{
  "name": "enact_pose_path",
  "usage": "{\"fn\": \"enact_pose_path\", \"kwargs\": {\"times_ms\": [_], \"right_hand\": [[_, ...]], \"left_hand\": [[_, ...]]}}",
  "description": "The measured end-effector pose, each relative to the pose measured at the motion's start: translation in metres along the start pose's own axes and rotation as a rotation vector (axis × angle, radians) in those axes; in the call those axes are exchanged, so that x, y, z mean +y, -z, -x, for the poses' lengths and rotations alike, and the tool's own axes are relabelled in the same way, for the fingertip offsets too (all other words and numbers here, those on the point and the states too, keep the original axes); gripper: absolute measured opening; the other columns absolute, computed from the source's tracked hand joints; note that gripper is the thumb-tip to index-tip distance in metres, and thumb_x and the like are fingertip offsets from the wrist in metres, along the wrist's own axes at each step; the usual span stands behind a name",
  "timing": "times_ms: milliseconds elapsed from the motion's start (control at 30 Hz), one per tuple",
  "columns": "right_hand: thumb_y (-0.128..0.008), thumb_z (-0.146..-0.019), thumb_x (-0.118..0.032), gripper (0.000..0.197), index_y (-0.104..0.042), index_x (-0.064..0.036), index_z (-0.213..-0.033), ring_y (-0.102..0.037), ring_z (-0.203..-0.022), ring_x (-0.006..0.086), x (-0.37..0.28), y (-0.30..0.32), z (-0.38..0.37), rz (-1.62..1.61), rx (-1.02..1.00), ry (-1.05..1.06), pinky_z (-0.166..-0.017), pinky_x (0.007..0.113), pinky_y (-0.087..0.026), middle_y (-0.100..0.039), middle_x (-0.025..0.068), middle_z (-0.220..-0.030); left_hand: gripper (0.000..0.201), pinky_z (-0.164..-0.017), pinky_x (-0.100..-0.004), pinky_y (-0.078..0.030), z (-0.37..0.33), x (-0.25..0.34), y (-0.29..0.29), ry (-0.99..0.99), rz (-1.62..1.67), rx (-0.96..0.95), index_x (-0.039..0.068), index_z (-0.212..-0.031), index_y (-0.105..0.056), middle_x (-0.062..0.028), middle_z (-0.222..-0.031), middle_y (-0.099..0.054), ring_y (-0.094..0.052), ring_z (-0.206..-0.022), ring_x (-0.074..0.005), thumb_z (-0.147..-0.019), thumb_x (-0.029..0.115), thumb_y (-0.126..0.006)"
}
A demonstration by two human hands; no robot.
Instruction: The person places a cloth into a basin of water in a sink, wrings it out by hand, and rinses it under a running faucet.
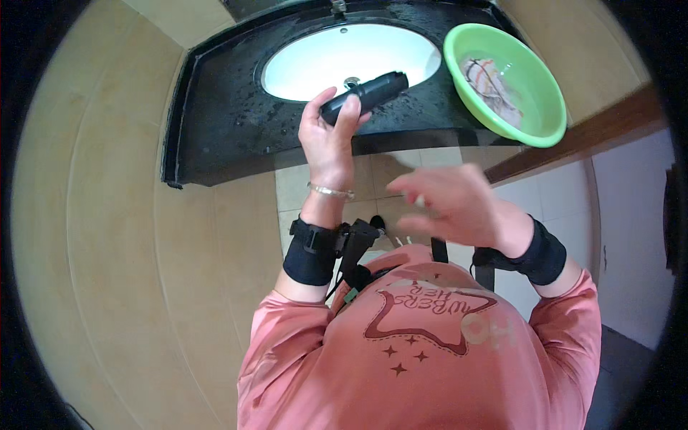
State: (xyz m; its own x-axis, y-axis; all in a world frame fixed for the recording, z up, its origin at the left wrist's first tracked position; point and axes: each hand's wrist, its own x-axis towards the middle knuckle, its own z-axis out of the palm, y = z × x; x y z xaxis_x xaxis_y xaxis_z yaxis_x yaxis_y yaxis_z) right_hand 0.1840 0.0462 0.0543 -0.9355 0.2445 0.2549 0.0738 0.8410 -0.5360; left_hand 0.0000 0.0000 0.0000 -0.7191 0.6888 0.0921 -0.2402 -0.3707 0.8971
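My left hand [331,136] is wrapped round a black cylindrical bottle [376,93], thumb across its side. The bottle is tilted, its far end pointing up and right over the front rim of a white oval sink [301,68]. Lower and to the right, my right hand [455,204] hovers in front of the counter edge, apart from the bottle. Motion blurs its fingers, and a small pale spot shows among them; whether something is held there I cannot make out.
The sink is set in a wet black countertop [222,107], with a metal tap [338,7] behind it. A light green basin [548,107] holding a patterned cloth [491,89] stands on the counter's right end. Tiled walls [93,179] flank the counter.
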Motion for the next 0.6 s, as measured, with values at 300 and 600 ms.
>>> {"fn": "enact_pose_path", "kwargs": {"times_ms": [300, 600], "right_hand": [[-0.06, -0.076, -0.021, 0.038, -0.048, -0.003, -0.108, -0.059, -0.068, 0.0352, -0.041, -0.061, -0.049, -0.31, -0.345, 0.249, -0.058, 0.042, -0.047, -0.059, 0.016, -0.081], [-0.055, -0.066, -0.009, 0.021, -0.047, 0.0063, -0.078, -0.054, -0.058, 0.0398, -0.069, -0.085, -0.076, -0.19, -0.606, 0.296, -0.054, 0.045, -0.043, -0.053, 0.0214, -0.058]], "left_hand": [[0.044, -0.069, -0.03, -0.056, -0.011, 0.031, 0.034, 0.255, 0.301, -0.153, -0.007, -0.113, -0.042, -0.0191, -0.096, -0.056, -0.064, -0.077, -0.026, -0.082, 0.014, -0.064], [0.043, -0.068, -0.0318, -0.056, 0.017, 0.011, 0.066, 0.417, 0.127, -0.188, -0.007, -0.111, -0.046, -0.0141, -0.093, -0.058, -0.064, -0.075, -0.0254, -0.082, 0.019, -0.064]]}}
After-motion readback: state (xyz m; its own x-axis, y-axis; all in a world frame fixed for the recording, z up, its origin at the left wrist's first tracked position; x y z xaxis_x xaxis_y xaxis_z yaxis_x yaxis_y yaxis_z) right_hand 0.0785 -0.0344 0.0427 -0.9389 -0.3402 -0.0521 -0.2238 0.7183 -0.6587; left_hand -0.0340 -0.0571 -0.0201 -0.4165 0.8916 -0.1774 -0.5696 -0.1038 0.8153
